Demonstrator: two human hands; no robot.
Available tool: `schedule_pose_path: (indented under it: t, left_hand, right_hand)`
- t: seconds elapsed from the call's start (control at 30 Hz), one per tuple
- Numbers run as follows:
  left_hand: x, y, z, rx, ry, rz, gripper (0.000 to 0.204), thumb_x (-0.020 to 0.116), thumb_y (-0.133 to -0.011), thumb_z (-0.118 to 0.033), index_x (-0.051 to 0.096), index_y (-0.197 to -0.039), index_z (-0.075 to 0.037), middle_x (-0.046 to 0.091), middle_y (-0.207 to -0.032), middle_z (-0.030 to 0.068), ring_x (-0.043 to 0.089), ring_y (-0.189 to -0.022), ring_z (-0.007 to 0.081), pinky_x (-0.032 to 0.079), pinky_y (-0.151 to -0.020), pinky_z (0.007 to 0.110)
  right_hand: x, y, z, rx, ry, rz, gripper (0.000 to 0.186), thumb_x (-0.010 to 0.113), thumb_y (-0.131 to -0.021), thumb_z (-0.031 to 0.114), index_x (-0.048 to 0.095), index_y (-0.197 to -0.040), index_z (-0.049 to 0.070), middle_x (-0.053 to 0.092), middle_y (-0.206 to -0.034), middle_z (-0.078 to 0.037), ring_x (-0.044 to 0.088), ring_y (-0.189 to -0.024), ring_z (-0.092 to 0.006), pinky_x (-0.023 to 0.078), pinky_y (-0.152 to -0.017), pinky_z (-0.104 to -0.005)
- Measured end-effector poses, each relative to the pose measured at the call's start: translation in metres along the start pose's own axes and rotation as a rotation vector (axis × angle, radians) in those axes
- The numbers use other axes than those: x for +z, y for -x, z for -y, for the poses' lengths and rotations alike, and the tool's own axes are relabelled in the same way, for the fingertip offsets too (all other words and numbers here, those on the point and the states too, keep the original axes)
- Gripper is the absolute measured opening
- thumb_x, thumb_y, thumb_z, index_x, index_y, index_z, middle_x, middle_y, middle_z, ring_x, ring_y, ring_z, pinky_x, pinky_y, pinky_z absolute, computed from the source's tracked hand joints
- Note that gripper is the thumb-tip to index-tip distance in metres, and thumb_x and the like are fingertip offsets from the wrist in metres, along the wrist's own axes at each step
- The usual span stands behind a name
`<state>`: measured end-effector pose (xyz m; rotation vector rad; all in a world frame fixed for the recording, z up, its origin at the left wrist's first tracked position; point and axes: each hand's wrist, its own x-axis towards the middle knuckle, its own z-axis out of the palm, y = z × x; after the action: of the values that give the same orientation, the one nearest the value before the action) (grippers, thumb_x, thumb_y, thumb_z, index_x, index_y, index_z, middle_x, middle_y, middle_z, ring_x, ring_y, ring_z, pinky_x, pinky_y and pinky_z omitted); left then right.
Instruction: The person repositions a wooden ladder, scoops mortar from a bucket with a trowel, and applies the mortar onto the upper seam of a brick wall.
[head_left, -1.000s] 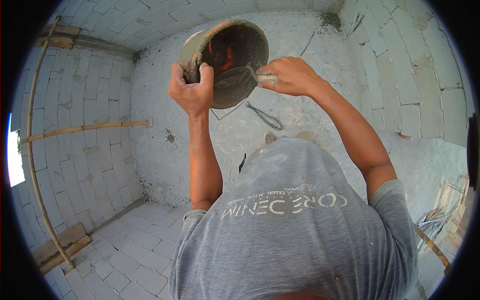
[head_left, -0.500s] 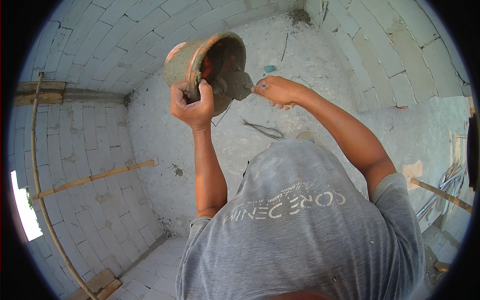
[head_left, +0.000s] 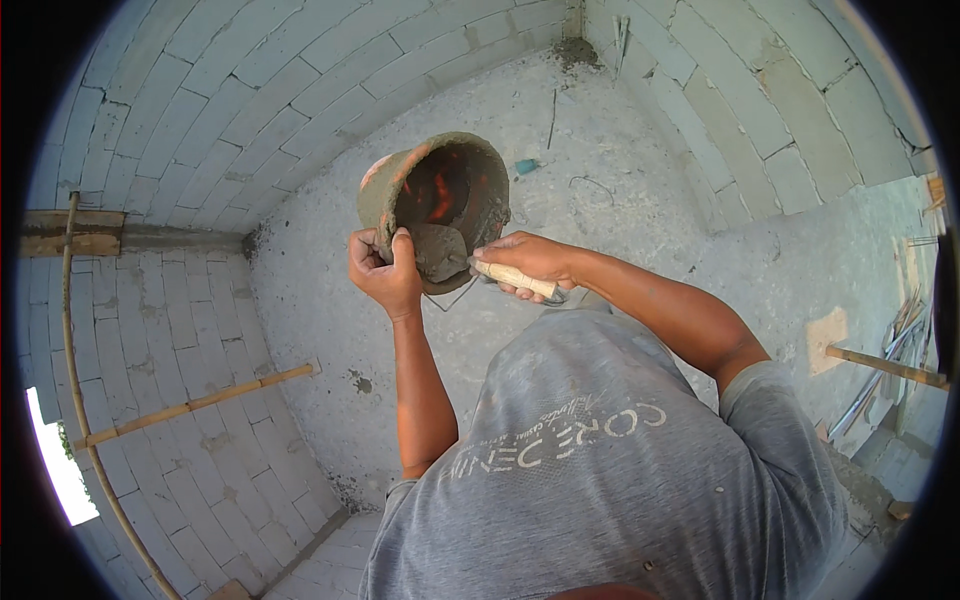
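A mortar-caked orange bucket (head_left: 400, 180) is held tilted on its side, its mouth facing me and to the right. My left hand (head_left: 388, 272) grips the near-left part of its rim, thumb on the inner side. My right hand (head_left: 528, 265) is closed round the pale wooden handle of a trowel (head_left: 440, 252). The trowel's blade, coated in grey mortar, lies inside the bucket's mouth near the lower rim. Grey mortar crusts the inner wall, with patches of orange showing through. The bucket's thin wire handle hangs below the rim.
Grey block walls (head_left: 300, 90) enclose a rough concrete floor (head_left: 300, 310). Bamboo poles (head_left: 200, 402) stand and cross at the left. On the floor beyond the bucket lie a small teal piece (head_left: 526, 166) and bits of wire. Long thin strips (head_left: 880, 365) lean at the right.
The bucket and both hands have come closer to me and slightly right. The trowel has turned so its handle shows, and its blade has moved deeper into the bucket's mouth.
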<state>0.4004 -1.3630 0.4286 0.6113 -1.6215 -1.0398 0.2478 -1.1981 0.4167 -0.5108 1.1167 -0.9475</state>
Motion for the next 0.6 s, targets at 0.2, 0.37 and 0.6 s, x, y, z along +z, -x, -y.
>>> schedule_pose_path:
  t: [0.2, 0.37, 0.6]
  left_hand:
    - [0.005, 0.001, 0.038, -0.210, 0.022, -0.240, 0.014, 0.066, -0.087, -0.003, 0.052, -0.082, -0.005, 0.058, -0.078, -0.0007, 0.050, -0.067, 0.0061, 0.042, -0.064, 0.023]
    - [-0.002, 0.016, 0.068, -0.399, 0.070, -0.300, 0.022, 0.066, -0.086, -0.004, 0.046, -0.077, -0.007, 0.053, -0.074, -0.0023, 0.044, -0.066, 0.0060, 0.036, -0.059, 0.024]
    - [-0.062, 0.063, 0.138, -0.481, -0.110, -0.420, 0.028, 0.065, -0.083, -0.009, 0.038, -0.074, -0.007, 0.044, -0.071, -0.0011, 0.040, -0.063, 0.0112, 0.040, -0.057, 0.030]
  right_hand:
    - [-0.017, 0.000, 0.006, -0.042, -0.153, 0.074, 0.048, 0.048, -0.105, 0.048, 0.061, -0.126, 0.007, 0.050, -0.068, 0.001, 0.046, -0.050, -0.0050, 0.036, -0.038, -0.0205]
    - [-0.033, 0.009, -0.006, -0.094, -0.128, -0.193, 0.042, 0.047, -0.106, 0.045, 0.060, -0.128, 0.011, 0.055, -0.071, 0.000, 0.048, -0.049, -0.0054, 0.038, -0.039, -0.0220]
    - [-0.046, 0.002, -0.045, -0.110, -0.275, -0.245, 0.045, 0.043, -0.108, 0.043, 0.053, -0.136, 0.010, 0.054, -0.079, 0.000, 0.049, -0.058, -0.0081, 0.040, -0.046, -0.0247]
